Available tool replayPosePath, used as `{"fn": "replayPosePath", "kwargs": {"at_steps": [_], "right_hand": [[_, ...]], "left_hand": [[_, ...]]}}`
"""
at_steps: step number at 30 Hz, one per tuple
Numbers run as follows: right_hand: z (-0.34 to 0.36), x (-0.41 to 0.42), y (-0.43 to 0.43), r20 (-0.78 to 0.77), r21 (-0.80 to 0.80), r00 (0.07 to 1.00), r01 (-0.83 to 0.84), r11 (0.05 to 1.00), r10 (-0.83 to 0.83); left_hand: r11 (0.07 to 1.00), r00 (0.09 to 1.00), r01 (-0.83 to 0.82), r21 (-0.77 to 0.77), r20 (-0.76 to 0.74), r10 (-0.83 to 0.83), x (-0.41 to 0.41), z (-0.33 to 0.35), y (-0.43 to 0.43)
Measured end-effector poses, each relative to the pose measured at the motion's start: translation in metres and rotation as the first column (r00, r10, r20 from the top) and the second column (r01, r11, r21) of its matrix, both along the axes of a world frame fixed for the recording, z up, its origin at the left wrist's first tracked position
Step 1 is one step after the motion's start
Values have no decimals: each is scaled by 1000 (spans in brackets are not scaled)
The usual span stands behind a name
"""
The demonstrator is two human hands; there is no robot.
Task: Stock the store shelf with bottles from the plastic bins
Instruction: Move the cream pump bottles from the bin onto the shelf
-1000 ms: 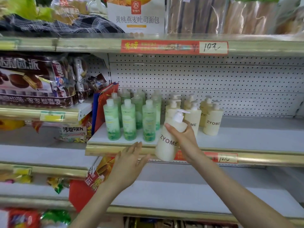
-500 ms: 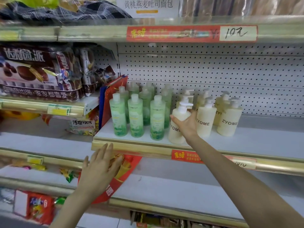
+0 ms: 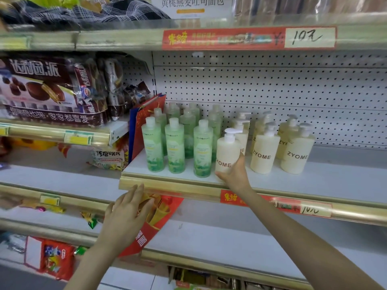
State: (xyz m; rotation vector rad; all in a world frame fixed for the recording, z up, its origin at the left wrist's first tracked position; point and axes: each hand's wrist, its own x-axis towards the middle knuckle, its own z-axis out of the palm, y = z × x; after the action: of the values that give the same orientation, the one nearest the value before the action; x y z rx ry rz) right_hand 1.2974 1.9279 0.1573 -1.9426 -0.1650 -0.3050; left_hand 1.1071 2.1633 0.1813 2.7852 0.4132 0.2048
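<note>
Shelf (image 3: 335,181): right grip (image 3: 236,174) holds ZYOME pump bottle (image 3: 227,151).

Shelf stock partly masked, smeared and cropped.

The right hand (image 3: 235,174) covers the lower right side of the cream plastic pump bottle (image 3: 227,151) it grips, so whether the base sits flat on the white shelf board (image 3: 335,181) cannot be told. The rear translucent green capped bottles (image 3: 188,122) show only tops behind the front row; the back cream pump bottles (image 3: 257,130) show clipped lettering. Print on the red paper price strip (image 3: 222,38) is blurred, perhaps by camera motion. The left hand (image 3: 127,214) hides part of the hanging red paper sign (image 3: 159,218).
</note>
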Motion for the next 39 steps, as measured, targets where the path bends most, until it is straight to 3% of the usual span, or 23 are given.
{"fn": "replayPosePath", "kwargs": {"at_steps": [14,20,24,27,30,35,39], "right_hand": [[15,-11,1,-129,12,990,59,998,-57],[23,-26,-18,-228,-125,970,51,991,-79],[26,-54,-21,-129,-233,985,83,969,-115],[26,-82,-21,-59,-496,986,109,861,-159],[23,-115,-23,-6,-765,983,114,634,-184],[8,-169,-32,96,-886,966,193,421,-240],[-11,-198,-46,54,-919,950,168,358,-307]], "left_hand": [[1000,999,26,-11,48,-25,-13,7,16],[999,995,51,6,82,-51,-27,10,35],[996,992,77,48,92,-82,-29,11,39],[988,989,95,120,103,-107,-29,11,43],[975,981,108,194,136,-136,-29,9,51],[936,963,149,320,167,-210,-33,-9,62],[937,962,167,308,155,-223,-37,-29,74]]}}
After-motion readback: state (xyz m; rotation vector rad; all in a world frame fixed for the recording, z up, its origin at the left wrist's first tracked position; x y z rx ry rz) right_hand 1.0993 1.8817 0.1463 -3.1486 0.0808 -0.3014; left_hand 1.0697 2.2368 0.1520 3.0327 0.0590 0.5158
